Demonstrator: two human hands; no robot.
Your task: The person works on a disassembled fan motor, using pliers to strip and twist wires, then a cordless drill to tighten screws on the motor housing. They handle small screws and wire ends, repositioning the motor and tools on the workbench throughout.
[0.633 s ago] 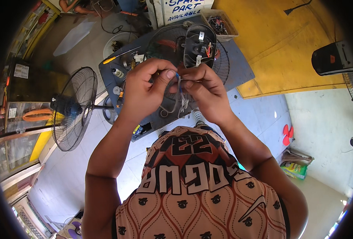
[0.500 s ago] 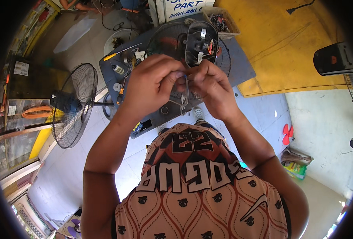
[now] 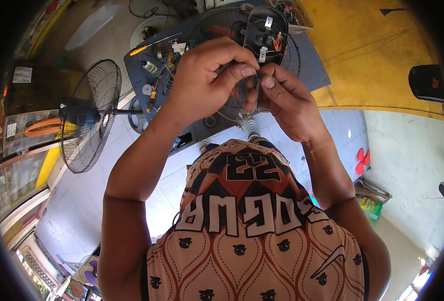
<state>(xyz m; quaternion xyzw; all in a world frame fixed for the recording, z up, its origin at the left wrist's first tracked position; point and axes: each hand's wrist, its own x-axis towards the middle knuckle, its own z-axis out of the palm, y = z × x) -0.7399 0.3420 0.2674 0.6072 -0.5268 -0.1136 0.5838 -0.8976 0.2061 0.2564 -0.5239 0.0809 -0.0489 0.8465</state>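
Note:
Both my hands are raised over the workbench, fingertips close together. My left hand [image 3: 214, 75] is closed in a pinch of thumb and forefinger on a thin electrical wire, with a bit of blue showing at the fingertips. My right hand [image 3: 288, 103] pinches the same wire just beside it, thumb against curled fingers. A greyish length of wire [image 3: 242, 114] hangs below the hands; its ends are hard to make out. Just beyond the fingers lies an open black fan housing [image 3: 254, 40] with metal brackets and orange wires inside, resting on a round fan grille [image 3: 296, 55].
On the dark bench [image 3: 315, 75] lie a yellow-handled screwdriver [image 3: 139, 50], a small bottle [image 3: 149, 66], and another yellow-and-black tool [image 3: 152, 98]. A standing fan [image 3: 89, 116] is at left. A basket of parts [image 3: 294, 17] sits at the far edge, beside a yellow surface [image 3: 367, 60].
Both hands have shifted slightly right in the view, still pinching the wire. The fingers of the two hands have moved a little apart, and the bench shows farther up and right.

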